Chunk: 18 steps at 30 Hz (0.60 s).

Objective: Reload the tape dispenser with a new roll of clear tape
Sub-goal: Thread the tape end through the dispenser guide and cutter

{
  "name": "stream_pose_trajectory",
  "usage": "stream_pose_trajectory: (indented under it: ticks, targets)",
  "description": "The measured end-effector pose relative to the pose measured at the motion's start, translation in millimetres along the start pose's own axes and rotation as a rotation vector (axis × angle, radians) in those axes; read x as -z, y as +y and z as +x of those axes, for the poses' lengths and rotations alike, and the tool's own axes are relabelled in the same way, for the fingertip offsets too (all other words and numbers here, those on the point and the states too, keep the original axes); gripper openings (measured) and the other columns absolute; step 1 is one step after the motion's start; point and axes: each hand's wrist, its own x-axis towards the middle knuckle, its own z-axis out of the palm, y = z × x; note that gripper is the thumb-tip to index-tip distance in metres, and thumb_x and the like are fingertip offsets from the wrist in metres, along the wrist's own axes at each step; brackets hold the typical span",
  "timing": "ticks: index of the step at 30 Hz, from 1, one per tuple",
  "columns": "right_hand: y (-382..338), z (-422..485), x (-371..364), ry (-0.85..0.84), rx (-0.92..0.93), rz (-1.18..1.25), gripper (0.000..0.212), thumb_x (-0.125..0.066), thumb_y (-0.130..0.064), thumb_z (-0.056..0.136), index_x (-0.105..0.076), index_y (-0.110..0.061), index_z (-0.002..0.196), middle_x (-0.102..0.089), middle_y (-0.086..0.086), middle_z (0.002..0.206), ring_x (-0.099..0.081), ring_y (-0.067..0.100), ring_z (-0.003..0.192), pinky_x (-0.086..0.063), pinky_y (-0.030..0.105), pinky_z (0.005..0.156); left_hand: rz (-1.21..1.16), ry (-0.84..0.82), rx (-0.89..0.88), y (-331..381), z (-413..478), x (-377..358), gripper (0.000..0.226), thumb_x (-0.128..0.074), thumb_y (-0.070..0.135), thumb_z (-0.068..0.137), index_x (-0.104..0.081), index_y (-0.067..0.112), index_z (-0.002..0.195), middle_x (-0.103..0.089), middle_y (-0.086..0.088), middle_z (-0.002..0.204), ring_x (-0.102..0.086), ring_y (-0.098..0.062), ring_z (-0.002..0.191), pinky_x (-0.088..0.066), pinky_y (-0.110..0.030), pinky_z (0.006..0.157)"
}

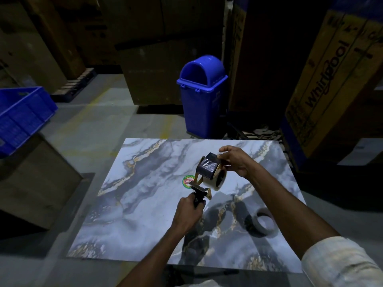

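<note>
Above the marbled tabletop (145, 220) I hold a hand tape dispenser (204, 183) in the air. My left hand (189, 214) is closed around its black handle. A roll of clear tape (216, 179) sits at the dispenser's hub, with a dark cylindrical part (208, 165) above it covered by shiny film. My right hand (235, 161) pinches the upper right side of that roll and hub area. A second ring, a tape roll or bare core (265, 224), lies flat on the table to the right.
A round red and green sticker (187, 181) is on the tabletop near the dispenser. Beyond the table stands a blue bin (202, 100). A blue crate (20, 119) rests on a box at left. Large cardboard cartons (323, 83) rise at right and behind.
</note>
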Motion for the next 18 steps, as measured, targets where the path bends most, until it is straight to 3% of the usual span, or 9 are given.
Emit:
stream_pose_trajectory:
  ticks: [3, 7, 11, 14, 16, 18]
  targets:
    - [2.4, 4.9, -3.0, 0.06, -0.077, 0.09, 0.023, -0.055, 0.004, 0.087, -0.059, -0.018, 0.093, -0.062, 0.007, 0.082, -0.058, 0.02, 0.071, -0.044, 0.032, 0.059, 0.011, -0.006, -0.003, 1.7, -1.4, 0.8, 0.035, -0.065, 0.031, 0.096, -0.068, 0.009, 0.123, -0.075, -0.007, 0.09, -0.063, -0.016, 0.059, -0.046, -0.027, 0.057]
    - [2.6, 6.9, -8.3, 0.112, -0.078, 0.071, 0.018, -0.054, 0.0, 0.085, -0.061, -0.017, 0.087, -0.059, 0.006, 0.079, -0.054, 0.02, 0.064, -0.039, 0.03, 0.056, 0.013, -0.016, 0.012, 3.8, -2.8, 1.4, 0.033, -0.065, 0.032, 0.096, -0.068, 0.008, 0.118, -0.074, -0.009, 0.087, -0.067, -0.02, 0.063, -0.052, -0.033, 0.062]
    - [3.9, 4.6, -6.3, 0.109, 0.012, -0.071, 0.026, -0.046, -0.002, 0.089, -0.066, -0.016, 0.08, -0.064, 0.005, 0.079, -0.058, 0.021, 0.069, -0.047, 0.03, 0.062, 0.029, -0.03, 0.032, 7.3, -5.3, 5.8, 0.029, -0.064, 0.03, 0.095, -0.069, 0.006, 0.11, -0.072, -0.01, 0.085, -0.063, -0.02, 0.062, -0.044, -0.027, 0.055]
    - [7.7, 8.6, -1.5, 0.099, 0.085, -0.116, 0.026, -0.044, 0.002, 0.092, -0.065, -0.013, 0.09, -0.067, 0.009, 0.084, -0.062, 0.02, 0.071, -0.051, 0.03, 0.062, 0.041, -0.025, 0.045, 11.7, -5.4, 9.5, 0.02, -0.063, 0.029, 0.094, -0.067, 0.01, 0.097, -0.067, -0.008, 0.08, -0.064, -0.025, 0.065, -0.042, -0.029, 0.054]
    - [14.6, 10.8, 1.3, 0.217, 0.166, -0.078, 0.024, -0.046, 0.0, 0.092, -0.063, -0.015, 0.1, -0.07, 0.011, 0.093, -0.063, 0.019, 0.073, -0.053, 0.032, 0.063, 0.038, -0.023, 0.063, 13.1, -3.2, 9.4, 0.017, -0.062, 0.03, 0.092, -0.063, 0.014, 0.088, -0.066, -0.006, 0.075, -0.067, -0.027, 0.066, -0.049, -0.034, 0.059]
    - [29.6, 1.9, 1.3, 0.508, 0.4, -0.175, 0.007, -0.052, -0.017, 0.096, -0.059, -0.019, 0.098, -0.067, 0.003, 0.088, -0.06, 0.017, 0.074, -0.05, 0.034, 0.066, 0.024, -0.008, 0.091, 12.1, 0.3, 8.1, 0.021, -0.062, 0.033, 0.088, -0.063, 0.013, 0.084, -0.067, -0.006, 0.072, -0.068, -0.027, 0.065, -0.056, -0.042, 0.062]
